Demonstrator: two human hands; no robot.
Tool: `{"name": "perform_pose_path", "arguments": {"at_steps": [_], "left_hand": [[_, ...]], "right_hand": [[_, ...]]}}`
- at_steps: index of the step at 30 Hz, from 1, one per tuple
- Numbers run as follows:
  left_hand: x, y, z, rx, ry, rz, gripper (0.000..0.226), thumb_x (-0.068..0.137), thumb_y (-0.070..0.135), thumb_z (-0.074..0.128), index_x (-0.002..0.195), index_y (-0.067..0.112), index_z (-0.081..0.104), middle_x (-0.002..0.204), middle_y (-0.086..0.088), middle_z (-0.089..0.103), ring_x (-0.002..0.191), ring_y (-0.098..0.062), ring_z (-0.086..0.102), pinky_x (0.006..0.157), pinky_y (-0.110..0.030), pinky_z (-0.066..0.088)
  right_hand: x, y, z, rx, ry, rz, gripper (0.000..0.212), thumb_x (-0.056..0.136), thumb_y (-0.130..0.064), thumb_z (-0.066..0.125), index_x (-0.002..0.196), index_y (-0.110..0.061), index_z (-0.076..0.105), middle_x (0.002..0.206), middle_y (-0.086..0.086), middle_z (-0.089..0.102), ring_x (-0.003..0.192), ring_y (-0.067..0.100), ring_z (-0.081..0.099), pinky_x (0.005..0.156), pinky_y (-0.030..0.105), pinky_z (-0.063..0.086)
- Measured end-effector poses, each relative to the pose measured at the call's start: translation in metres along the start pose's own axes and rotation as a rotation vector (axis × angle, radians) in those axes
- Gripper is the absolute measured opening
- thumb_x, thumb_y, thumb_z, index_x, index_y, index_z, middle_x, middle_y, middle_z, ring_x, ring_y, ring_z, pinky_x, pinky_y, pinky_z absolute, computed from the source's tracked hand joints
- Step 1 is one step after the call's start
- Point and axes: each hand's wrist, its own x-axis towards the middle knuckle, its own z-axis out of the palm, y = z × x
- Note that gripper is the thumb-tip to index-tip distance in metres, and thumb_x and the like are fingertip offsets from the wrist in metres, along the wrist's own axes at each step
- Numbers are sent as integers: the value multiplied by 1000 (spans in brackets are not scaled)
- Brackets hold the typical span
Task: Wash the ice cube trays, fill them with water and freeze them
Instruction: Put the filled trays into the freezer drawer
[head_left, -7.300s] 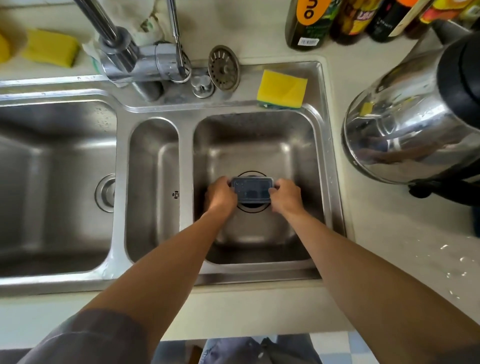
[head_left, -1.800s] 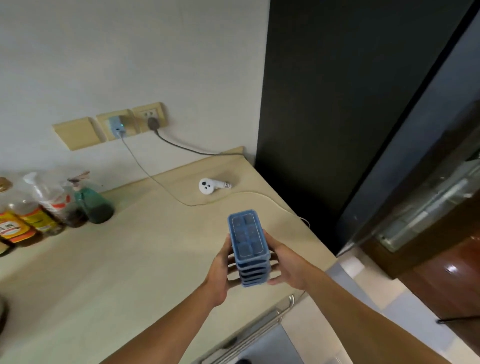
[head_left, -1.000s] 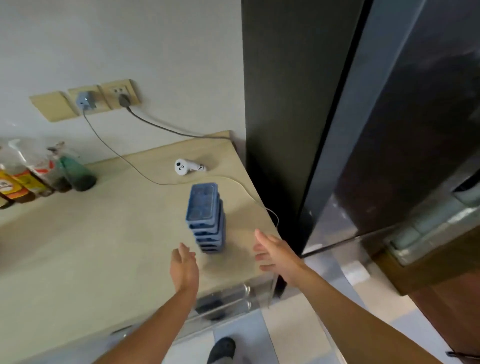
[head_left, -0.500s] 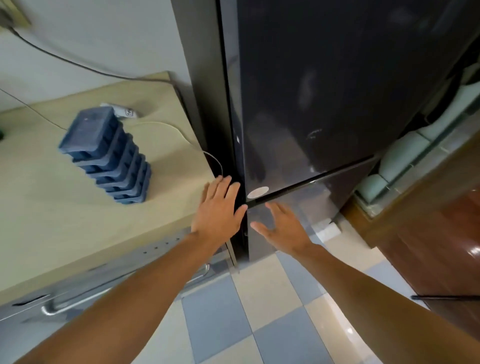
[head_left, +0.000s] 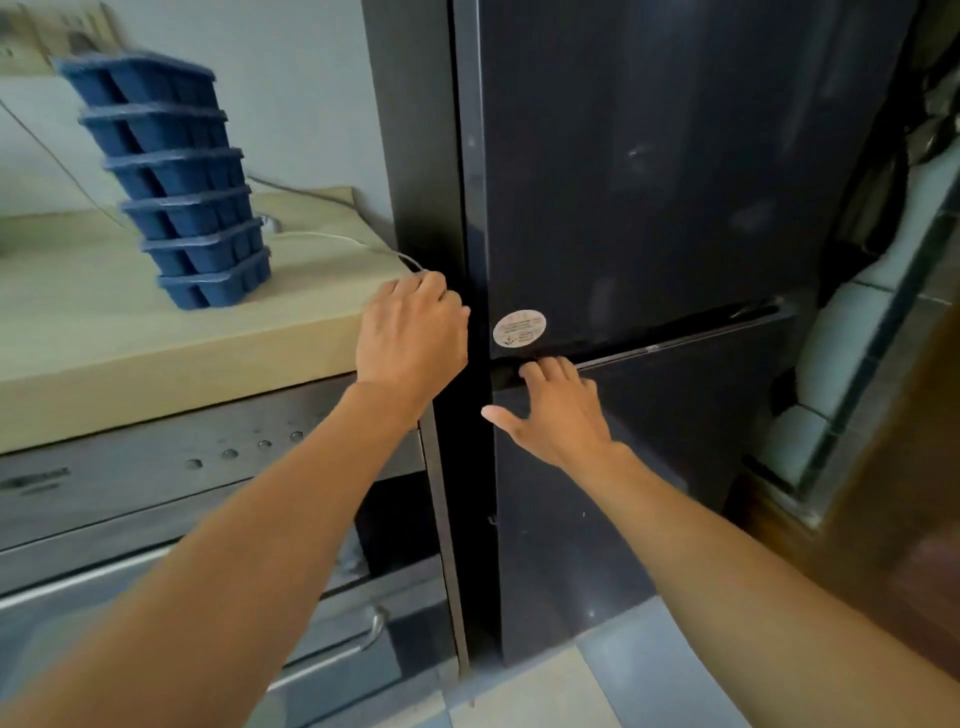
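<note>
Trays (head_left: 171, 176) haven't budged since half a sec ago: same six-high blue stack on the worktop (head_left: 156, 332), leaning a bit, well left of me. What's moved is my hands. They were flat and spread, just short of the fridge; now both are on it.

Left hand (head_left: 410, 338) is at the near edge of the upper door (head_left: 649, 156), by its bottom corner. Its fingers are curled round that edge, w/ the tips out of sight. Right hand (head_left: 556, 410) lies on the lower door (head_left: 649, 467). Its fingers (head_left: 540, 370) are fairly straight, w/ the tips tucked into the seam btwn the two doors just under the round sticker (head_left: 519, 328), and the thumb splayed left. Neither hand holds a tray.

Step, I reckon: washing and filling are done and I'm opening the fridge so the stack can go in. Can't tell which door hides the freezer. Both doors look closed.

Next: pull whichever door it is, prob. a firm tug vs the seal, then swing it wide enough to reach in. Then back to the stack w/ both hands and carry it level and slow. It's tall, tilted and presumably full, so it could slop or slide. A white cable (head_left: 337, 236) trails on the worktop just behind it, so mind that on the lift.
</note>
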Motion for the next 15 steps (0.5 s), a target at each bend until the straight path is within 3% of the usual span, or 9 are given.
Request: {"name": "perform_pose_path", "arguments": {"at_steps": [3,5,7,9,12,15], "left_hand": [[1,1,0,-2,21,-8,32,100,29,53,85,12,74,87,-6,67,82,-27,64,71,-39,47],[4,-1,-5,-37,-35,-21,36,100,38,51,93,12,74,94,-6,68,90,-27,64,77,-40,48],[5,0,-9,-48,-82,-30,42,100,46,48,100,14,74,102,-7,68,99,-27,62,85,-40,47],[3,3,-13,-65,-102,-38,41,99,49,48,102,17,73,108,-6,69,106,-27,61,92,-41,45],[-6,15,-13,-196,53,-24,26,97,37,57,100,16,71,109,-5,71,118,-28,60,105,-45,40],[-26,49,-13,-318,233,150,21,96,29,57,94,11,67,103,-6,68,110,-29,60,100,-45,42]], "right_hand": [[-12,-2,-15,-26,-27,23,81,88,-82,42,133,-16,53,135,5,54,133,28,43,105,49,42],[-28,1,-35,-19,-37,69,80,87,-85,38,124,-18,61,128,3,60,126,27,51,102,48,44],[-40,8,-63,-35,-24,102,75,86,-86,34,96,-21,69,102,0,70,105,26,64,89,44,46],[-46,21,-88,-105,-4,115,67,91,-81,37,71,-20,57,72,0,63,84,28,67,72,39,42],[-50,38,-119,-169,44,118,57,98,-66,45,66,-19,43,62,-3,46,72,28,62,62,36,38],[-55,54,-137,-168,18,148,54,99,-60,50,66,-18,45,64,-1,48,64,24,49,58,35,35]]}}
